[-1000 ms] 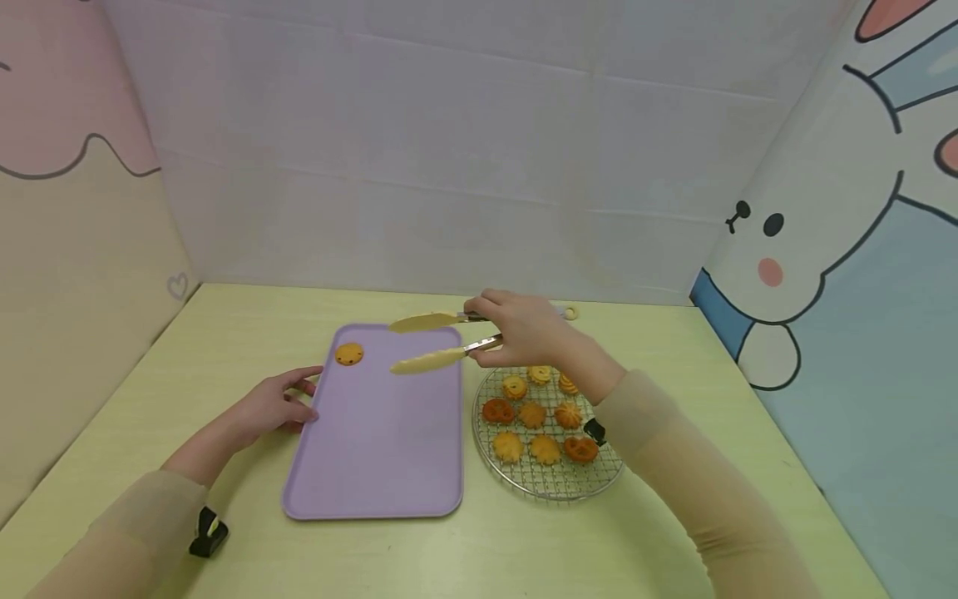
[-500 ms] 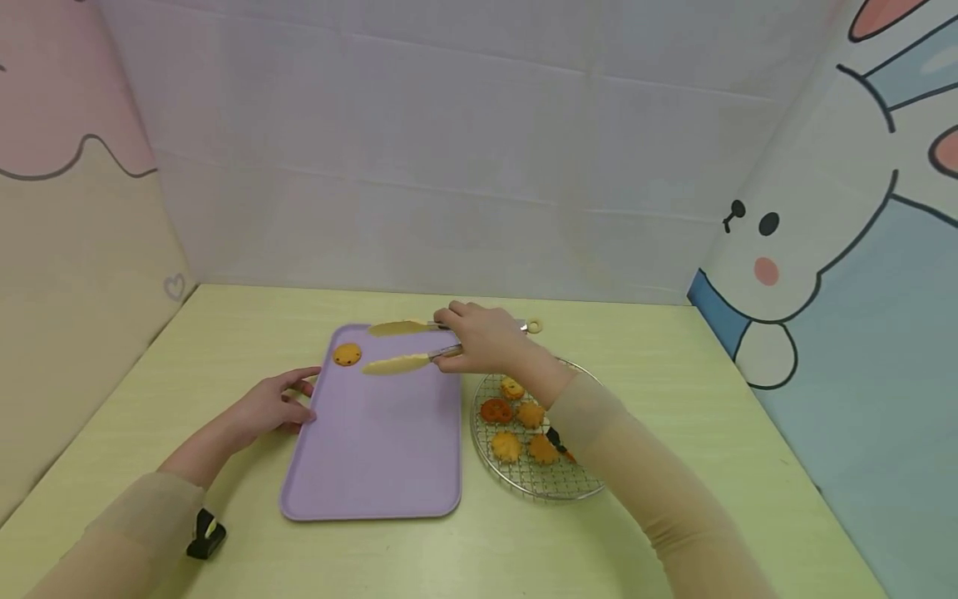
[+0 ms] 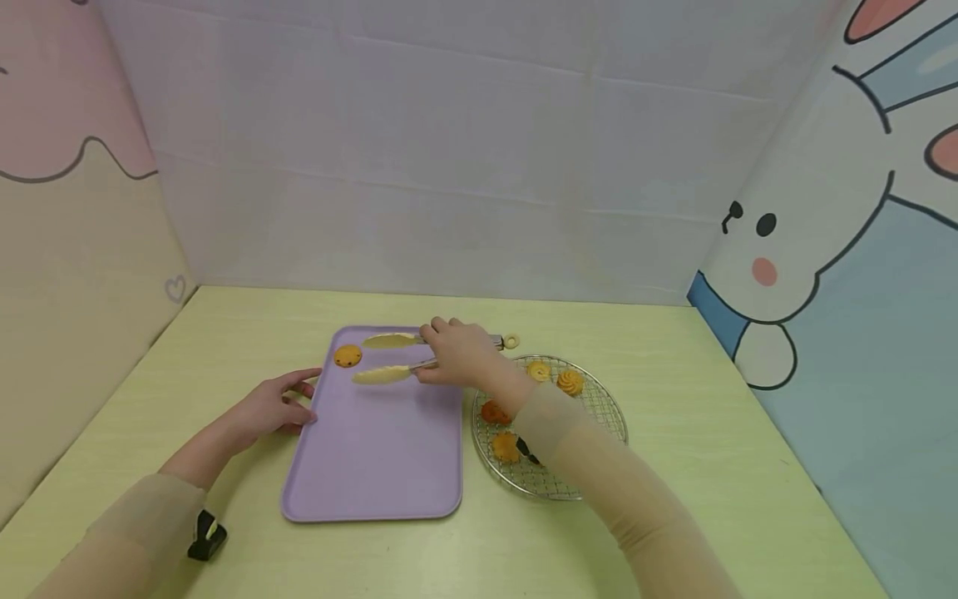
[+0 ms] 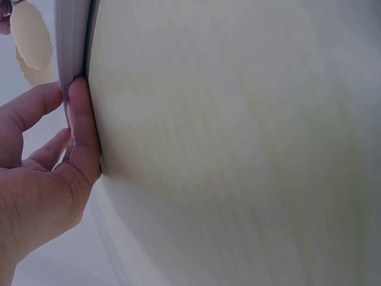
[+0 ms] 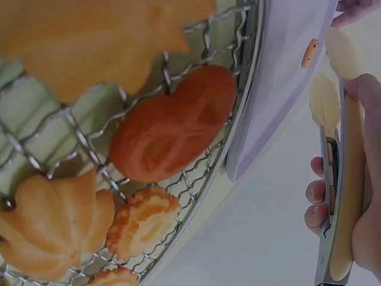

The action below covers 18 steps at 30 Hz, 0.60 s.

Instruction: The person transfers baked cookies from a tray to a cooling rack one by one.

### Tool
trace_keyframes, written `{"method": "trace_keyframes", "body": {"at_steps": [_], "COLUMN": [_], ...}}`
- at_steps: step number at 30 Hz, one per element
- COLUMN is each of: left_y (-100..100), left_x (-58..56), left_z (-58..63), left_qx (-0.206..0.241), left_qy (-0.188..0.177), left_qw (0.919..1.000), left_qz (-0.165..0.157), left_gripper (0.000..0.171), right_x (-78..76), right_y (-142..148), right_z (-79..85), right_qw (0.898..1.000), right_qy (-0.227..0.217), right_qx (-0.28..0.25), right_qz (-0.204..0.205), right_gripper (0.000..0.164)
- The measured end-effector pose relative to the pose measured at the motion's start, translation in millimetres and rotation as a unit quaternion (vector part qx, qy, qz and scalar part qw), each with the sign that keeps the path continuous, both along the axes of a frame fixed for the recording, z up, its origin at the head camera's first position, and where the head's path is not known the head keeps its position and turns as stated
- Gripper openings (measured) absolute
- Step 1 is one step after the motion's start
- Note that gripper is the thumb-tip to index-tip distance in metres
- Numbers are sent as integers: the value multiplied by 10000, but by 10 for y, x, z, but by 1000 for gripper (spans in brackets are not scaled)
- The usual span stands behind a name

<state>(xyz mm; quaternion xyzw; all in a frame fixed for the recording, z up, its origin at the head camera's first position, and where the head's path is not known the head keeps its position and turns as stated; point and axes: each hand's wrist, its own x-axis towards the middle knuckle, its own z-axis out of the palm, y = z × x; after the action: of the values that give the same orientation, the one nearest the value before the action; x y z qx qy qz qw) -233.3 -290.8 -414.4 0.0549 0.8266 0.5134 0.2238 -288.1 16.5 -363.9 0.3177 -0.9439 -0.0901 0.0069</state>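
Note:
My right hand [image 3: 460,353] grips a pair of tongs [image 3: 383,374] with cream-coloured tips. They hang over the far part of the lilac tray [image 3: 374,449], tips spread apart and nothing between them. A round cookie with dark spots [image 3: 348,356] lies in the tray's far left corner, just left of the tongs. At the tray's left edge, my left hand [image 3: 273,403] pinches the rim; the left wrist view shows fingers [image 4: 83,119] along its outer side. Several cookies, among them a reddish-brown pretzel-shaped one [image 5: 172,125], lie on the round wire rack [image 3: 609,408], partly hidden by my right forearm.
The rack stands close to the tray's right side on a pale yellow-green table [image 3: 711,416]. A white wall sheet [image 3: 464,166] rises behind the table, and a panel with a cartoon rabbit [image 3: 808,249] borders it on the right.
My right hand has moved left and a little nearer with the tongs, from beyond the rack to over the tray. The left hand stays at the tray's rim.

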Motion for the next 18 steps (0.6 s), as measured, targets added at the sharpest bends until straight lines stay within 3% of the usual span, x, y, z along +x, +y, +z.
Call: {"method": "trace_keyframes", "body": {"at_steps": [9, 18], "left_y": [-3, -19], "left_x": [-4, -16], "left_z": [-4, -13], "left_qx": [-30, -73], "left_qy": [0, 25], "left_qw": [10000, 10000], "left_qz": [29, 13], "left_gripper": [78, 78], "right_x": [-48, -65], "right_y": [-137, -256], "right_z": [-130, -147], "right_qw": [9991, 9974], "right_qy": [-272, -505], "right_qx": [13, -221], "right_qz": [-332, -467], "right_gripper": [68, 66]}}
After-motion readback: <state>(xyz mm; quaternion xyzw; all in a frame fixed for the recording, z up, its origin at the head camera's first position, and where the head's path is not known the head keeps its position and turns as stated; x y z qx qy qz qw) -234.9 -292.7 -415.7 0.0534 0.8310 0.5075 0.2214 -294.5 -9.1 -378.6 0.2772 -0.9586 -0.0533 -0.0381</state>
